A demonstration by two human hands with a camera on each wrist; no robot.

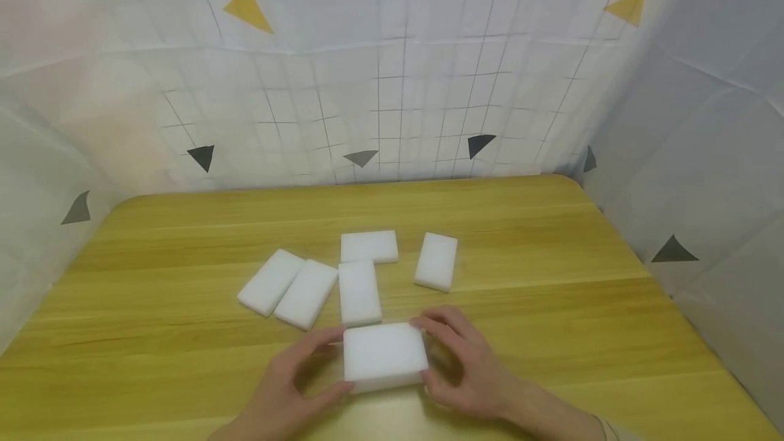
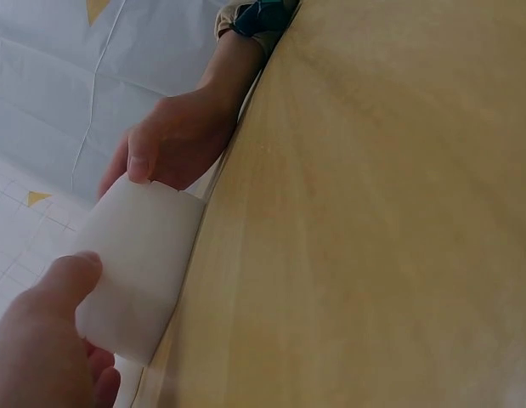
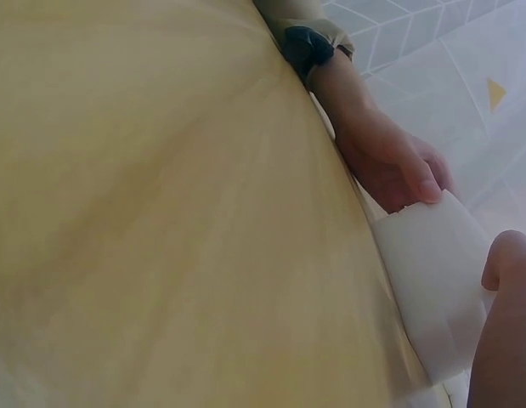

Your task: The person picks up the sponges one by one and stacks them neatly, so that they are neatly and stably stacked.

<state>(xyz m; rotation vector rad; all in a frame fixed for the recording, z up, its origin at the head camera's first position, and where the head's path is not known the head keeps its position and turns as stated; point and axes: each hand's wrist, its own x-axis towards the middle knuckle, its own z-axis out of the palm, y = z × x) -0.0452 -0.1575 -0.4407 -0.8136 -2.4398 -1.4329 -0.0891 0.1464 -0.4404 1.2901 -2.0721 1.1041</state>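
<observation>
I can read nothing here: no words, labels, brands or numbers. The white block [image 1: 384, 356] that I hold is blank on every face I see, the other white blocks [image 1: 360, 291] are blank too, and the backdrop [image 1: 392, 87] behind the table carries only grid lines and triangles.

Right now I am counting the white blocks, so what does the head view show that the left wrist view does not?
Only the head view shows the five other white blocks lying flat beyond the hands, apart from the held one, plus the gridded backdrop with triangles.

Only the left wrist view shows the dark band at the right wrist and the held block's side face close up.

Both show the held white block on the wooden table, gripped at its ends by the left hand and the right hand.
</observation>
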